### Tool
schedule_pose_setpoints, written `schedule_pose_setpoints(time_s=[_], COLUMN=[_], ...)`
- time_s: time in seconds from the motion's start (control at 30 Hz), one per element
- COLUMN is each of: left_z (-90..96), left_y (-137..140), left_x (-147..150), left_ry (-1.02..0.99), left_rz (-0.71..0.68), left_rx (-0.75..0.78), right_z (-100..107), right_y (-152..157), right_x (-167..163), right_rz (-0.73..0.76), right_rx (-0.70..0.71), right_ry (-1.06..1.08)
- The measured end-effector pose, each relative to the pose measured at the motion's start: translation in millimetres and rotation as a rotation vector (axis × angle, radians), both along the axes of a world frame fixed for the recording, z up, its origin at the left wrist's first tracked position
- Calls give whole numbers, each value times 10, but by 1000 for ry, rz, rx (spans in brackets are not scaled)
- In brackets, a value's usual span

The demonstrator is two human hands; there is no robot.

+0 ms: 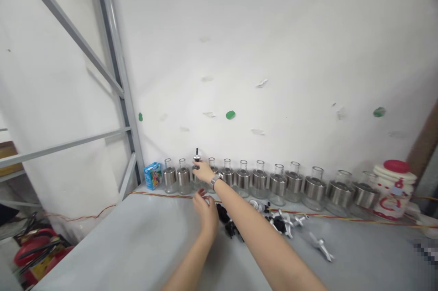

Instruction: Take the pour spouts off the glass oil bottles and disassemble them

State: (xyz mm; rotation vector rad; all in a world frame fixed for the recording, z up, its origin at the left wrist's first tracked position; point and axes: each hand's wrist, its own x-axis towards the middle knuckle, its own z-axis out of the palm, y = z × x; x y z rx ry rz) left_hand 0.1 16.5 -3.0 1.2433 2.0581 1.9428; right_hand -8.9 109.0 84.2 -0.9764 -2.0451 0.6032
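Observation:
My right hand (pixel 204 171), with a watch on its wrist, reaches to the back row and closes its fingers around a bottle stopper (pixel 197 157). The stopper has a silver cap and a thin black tip, and stands upright at the mouth of the third bottle from the left. My fingers partly cover that bottle's neck; whether the stopper is seated cannot be made out. Lower down, my left hand (pixel 206 212) hovers over the table in front of the same bottle, empty, its fingers loosely bent and apart.
Glass bottles with steel bands (pixel 243 177) line the wall. Silver spout parts (pixel 287 223) and black pieces (pixel 224 213) lie right of my left hand. A blue box (pixel 153 175) ends the row at left, a red-lidded jar (pixel 393 190) at right. A twisted cord (pixel 160 194) crosses the table.

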Motion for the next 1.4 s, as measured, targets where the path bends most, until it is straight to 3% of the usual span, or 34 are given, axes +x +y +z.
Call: schedule_pose_setpoints(time_s=[0.33,0.6,0.93,1.2,1.4], left_z=[24,104,78,105,241], left_y=[-28,-42,-52,-36,-62], left_x=[8,-117,-70,-168,-218], left_ry=[77,122,167,162,227], left_rz=[35,157,164,169,174], left_rx=[-15,-105,-131,-146,-98], right_z=[-27,-9,-107,-124,145], right_y=[34,14,-7,-313,-755], right_x=[-8,73,-41,189,588], right_rz=[-2,1,-25,80,223], right_rx=[-12,-10,6,-4,6], right_ry=[-2,-12,52,184,236])
